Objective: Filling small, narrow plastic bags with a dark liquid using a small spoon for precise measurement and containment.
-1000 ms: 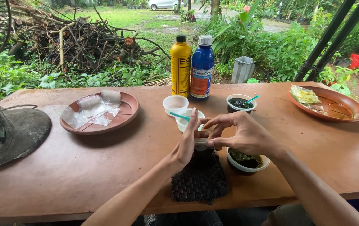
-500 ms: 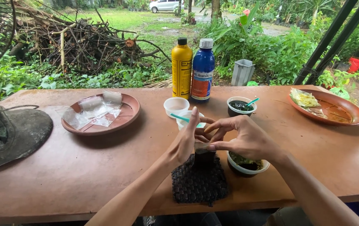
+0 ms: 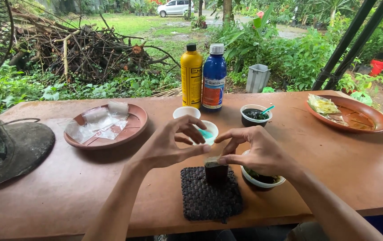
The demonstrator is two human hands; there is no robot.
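Observation:
A small dark pot [image 3: 216, 174] stands on a dark woven mat [image 3: 210, 200] near the table's front edge. My right hand [image 3: 255, 151] pinches the pot's rim with thumb and fingertips. Just left of it and above the pot, my left hand [image 3: 170, 145] hovers with spread, curled fingers holding nothing. A white bowl with dark green contents [image 3: 263, 179] sits under my right wrist. Behind my hands are a white cup with a teal spoon [image 3: 207, 132], another white cup [image 3: 186, 112] and a dark-filled cup [image 3: 255, 115].
A yellow bottle [image 3: 191, 76] and a blue bottle [image 3: 214, 77] stand at the table's far edge. A brown dish with clear plastic bags [image 3: 102, 126] lies left, another brown dish [image 3: 348, 113] right. A fan's base [image 3: 8, 149] occupies the left end.
My left hand has lifted off the pot and opened its fingers. My right hand stays on the pot's rim.

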